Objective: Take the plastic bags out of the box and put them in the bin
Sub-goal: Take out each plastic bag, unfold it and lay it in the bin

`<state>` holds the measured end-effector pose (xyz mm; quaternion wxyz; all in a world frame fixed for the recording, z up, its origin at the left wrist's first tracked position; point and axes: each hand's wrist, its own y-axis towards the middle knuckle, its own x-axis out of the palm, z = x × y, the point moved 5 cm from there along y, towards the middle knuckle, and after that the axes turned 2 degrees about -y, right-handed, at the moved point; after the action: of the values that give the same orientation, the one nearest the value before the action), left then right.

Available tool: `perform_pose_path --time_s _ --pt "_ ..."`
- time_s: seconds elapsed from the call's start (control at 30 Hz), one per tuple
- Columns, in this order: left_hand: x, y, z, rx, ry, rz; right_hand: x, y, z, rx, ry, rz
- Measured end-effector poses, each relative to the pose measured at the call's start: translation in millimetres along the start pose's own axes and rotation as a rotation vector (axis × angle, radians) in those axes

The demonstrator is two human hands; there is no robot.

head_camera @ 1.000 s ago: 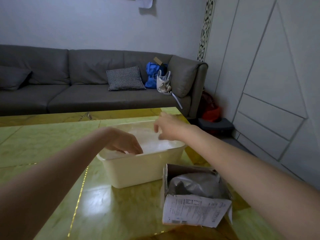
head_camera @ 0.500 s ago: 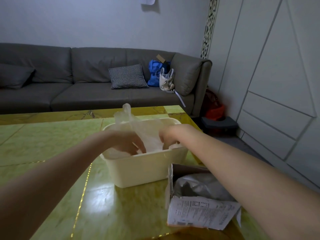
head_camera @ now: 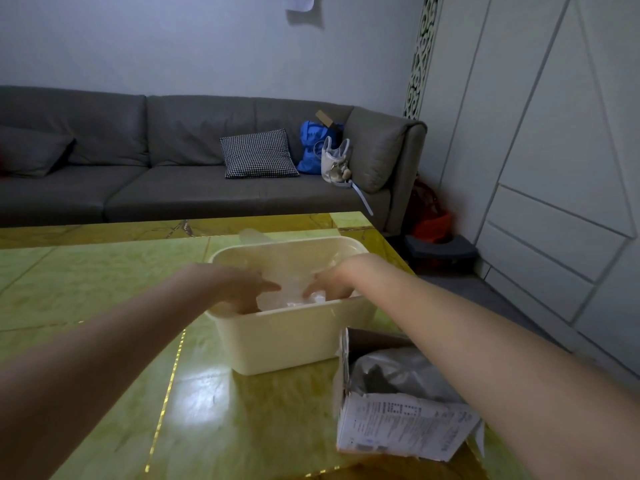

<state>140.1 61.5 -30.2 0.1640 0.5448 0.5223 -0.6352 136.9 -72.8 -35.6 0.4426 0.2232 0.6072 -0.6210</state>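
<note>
A cream plastic bin (head_camera: 294,337) stands on the green table (head_camera: 104,289). Clear crumpled plastic bags (head_camera: 289,299) lie inside it, and one edge pokes up over the far rim. My left hand (head_camera: 242,289) and my right hand (head_camera: 329,284) both reach into the bin and press down on the bags. Their fingertips are partly hidden by the near wall. Close at the bin's right front is a torn cardboard box (head_camera: 398,424) with a printed label. It lies open, with a grey plastic bag (head_camera: 398,372) inside, under my right forearm.
A grey sofa (head_camera: 173,188) runs behind the table, with a checked cushion (head_camera: 258,154), a blue bag (head_camera: 313,147) and a white bag (head_camera: 334,161). White wall panels (head_camera: 554,168) stand at the right. The table's right edge is just past the box.
The clear bag that stood up above the bin half a second ago is now pushed down inside. Both hands have sunk lower into the bin.
</note>
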Motion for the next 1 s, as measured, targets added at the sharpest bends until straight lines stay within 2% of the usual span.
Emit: perform_pose_path --time_s 0.07,0.17,0.27,0.37,0.43,0.5,0.57,0.6,0.73,0.87,1.0 --pt "3.5 2.4 0.8 0.002 -0.033 -0.027 2.7 0.2 6.4 0.027 -0.020 -0.036" --pt "-4.5 1.2 -0.1 0.017 -0.169 0.035 2.1 -2.5 11.2 0.047 -0.023 -0.028" --pt "-17.0 0.5 -0.6 0.017 -0.199 0.065 -1.5 -11.0 11.7 0.044 -0.018 0.014" --pt "-33.4 -6.9 -0.7 0.060 -0.237 0.120 -12.3 -21.6 11.3 0.002 0.128 0.085" --pt "-43.8 -14.7 -6.5 0.105 -0.261 0.229 -22.4 -30.3 10.5 -0.029 0.245 0.150" --pt "-51.4 -19.7 -13.8 0.132 -0.247 0.408 -31.4 -38.6 8.0 -0.068 0.364 0.251" --pt "-52.0 -20.8 -14.2 0.128 -0.115 0.562 -32.8 -44.3 1.6 -0.111 0.482 0.293" --pt "-47.5 -16.5 -12.0 0.112 -0.027 0.552 -30.3 -44.7 -2.1 -0.112 0.502 0.265" --pt "-20.4 1.1 -7.2 -0.041 0.141 0.274 -11.5 -34.3 -15.1 -0.051 0.501 0.052" --pt "-14.3 0.2 -5.2 -0.062 0.225 0.220 -7.3 -35.9 -9.8 0.023 0.508 0.027" --pt "-2.5 0.7 -8.4 -0.100 0.229 0.072 -5.8 -36.7 -7.2 0.049 0.491 0.034"
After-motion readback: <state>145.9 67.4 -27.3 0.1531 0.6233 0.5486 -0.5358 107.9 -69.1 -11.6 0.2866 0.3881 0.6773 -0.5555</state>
